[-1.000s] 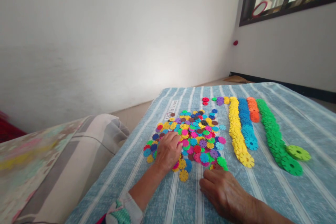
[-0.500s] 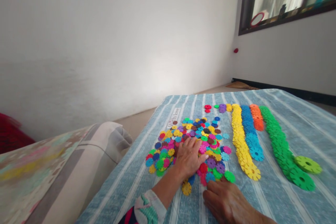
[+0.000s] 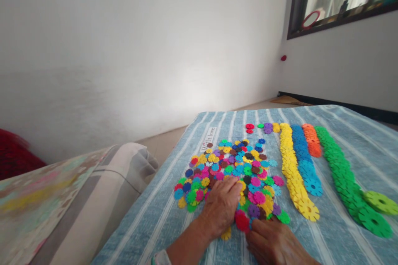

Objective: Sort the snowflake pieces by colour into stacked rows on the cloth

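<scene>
Pressing palm-down on a heap of multicoloured plastic snowflake discs (image 3: 236,165), the left hand (image 3: 220,207) lies open, fingers loosely spread, gripping no visible disc. The right hand (image 3: 275,244), half curled at the heap's near edge, sits just beside a red disc (image 3: 241,220); whether it holds anything cannot be told. A yellow disc row (image 3: 292,169), a blue disc row (image 3: 303,161), an orange disc row (image 3: 312,140) and a green disc row (image 3: 345,178) lie to the right on a blue-striped cloth (image 3: 367,161).

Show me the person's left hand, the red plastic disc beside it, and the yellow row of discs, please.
Left hand (image 3: 220,209): head view, point on the back of the hand.
Red plastic disc (image 3: 241,220): head view, point on the disc's face.
Yellow row of plastic discs (image 3: 290,165): head view, point on the row's middle.
</scene>
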`<state>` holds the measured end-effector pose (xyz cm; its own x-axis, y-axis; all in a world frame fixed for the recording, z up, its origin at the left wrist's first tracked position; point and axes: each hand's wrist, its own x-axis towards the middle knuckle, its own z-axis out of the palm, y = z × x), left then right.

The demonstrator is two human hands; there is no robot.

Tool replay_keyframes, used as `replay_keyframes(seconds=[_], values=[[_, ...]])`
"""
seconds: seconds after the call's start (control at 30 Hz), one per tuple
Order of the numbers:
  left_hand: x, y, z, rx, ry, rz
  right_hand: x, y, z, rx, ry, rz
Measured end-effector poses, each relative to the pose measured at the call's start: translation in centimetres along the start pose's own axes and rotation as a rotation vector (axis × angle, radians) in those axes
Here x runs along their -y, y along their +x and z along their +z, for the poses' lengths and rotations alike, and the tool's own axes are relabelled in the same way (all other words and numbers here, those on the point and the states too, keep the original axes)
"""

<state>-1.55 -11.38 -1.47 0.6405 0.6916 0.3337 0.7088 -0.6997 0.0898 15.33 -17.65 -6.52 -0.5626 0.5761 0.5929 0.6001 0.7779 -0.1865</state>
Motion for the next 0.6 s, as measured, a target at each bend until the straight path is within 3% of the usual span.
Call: replay_keyframes(seconds=[0.2,0.47,0.6], values=[[2.1,0.1,0.3,-0.084,-0.011,-0.036,0.5,0.7,-1.1,-0.056,0.003,-0.021],[3.8,0.1,-0.3,-0.169,-0.039,-0.179,0.5,0.4,-1.3,0.025,0.045,0.006],[5.1,0.3,-0.3,-0.285,-0.052,-0.232,0.6,0.4,-1.5,0.058,0.048,0.013]])
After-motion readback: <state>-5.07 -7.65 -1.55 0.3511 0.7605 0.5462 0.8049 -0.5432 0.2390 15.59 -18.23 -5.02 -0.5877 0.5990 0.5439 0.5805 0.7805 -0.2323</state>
